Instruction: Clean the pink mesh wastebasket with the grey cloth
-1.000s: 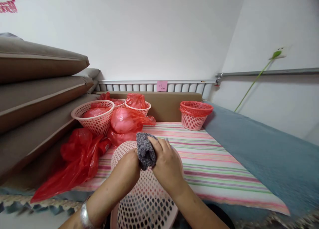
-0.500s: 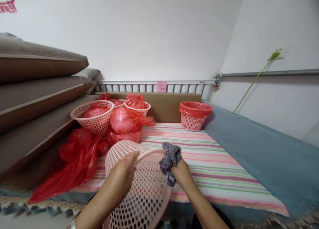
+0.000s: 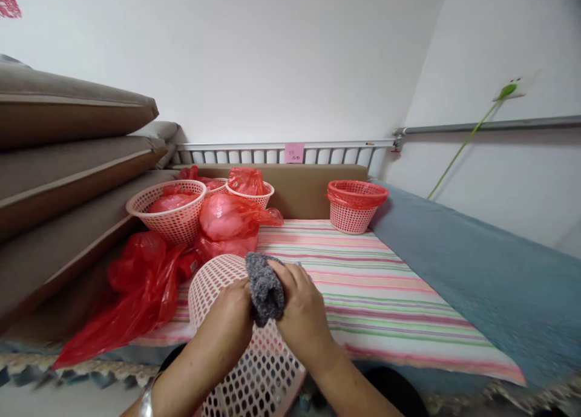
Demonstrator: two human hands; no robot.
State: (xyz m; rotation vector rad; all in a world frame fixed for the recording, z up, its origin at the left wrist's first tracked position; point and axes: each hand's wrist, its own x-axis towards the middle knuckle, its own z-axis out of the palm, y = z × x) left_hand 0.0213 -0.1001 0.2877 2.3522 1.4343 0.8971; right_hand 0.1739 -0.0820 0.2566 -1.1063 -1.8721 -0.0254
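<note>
At far left, thick cushions (image 3: 72,166) are stacked. Beside them a crumpled red plastic bag (image 3: 136,302) spreads toward the front edge of the bedding, and behind it stands a pale pink basket (image 3: 175,222) with a red bag inside. A red-bagged bundle (image 3: 224,217) sits just to its right, in front of another small basket (image 3: 261,199) that holds a red bag.

Nearer, at the front, the mesh basket (image 3: 215,284) is tilted between the person's forearms. The left hand (image 3: 233,314) is closed on it — fingertips hidden — with a silver bracelet (image 3: 146,403) at the wrist. Right against that hand is a bunched grey cloth (image 3: 264,290), over the basket's upper part, and the right hand (image 3: 304,308) grips it, fingers bent over the top.

Under and beyond the hands lies a striped sheet (image 3: 390,308). Toward its far right corner stands a basket with a red liner (image 3: 351,216), next to a blue cover (image 3: 463,253). A green cord (image 3: 467,141) slants up to a wall socket (image 3: 521,87).
</note>
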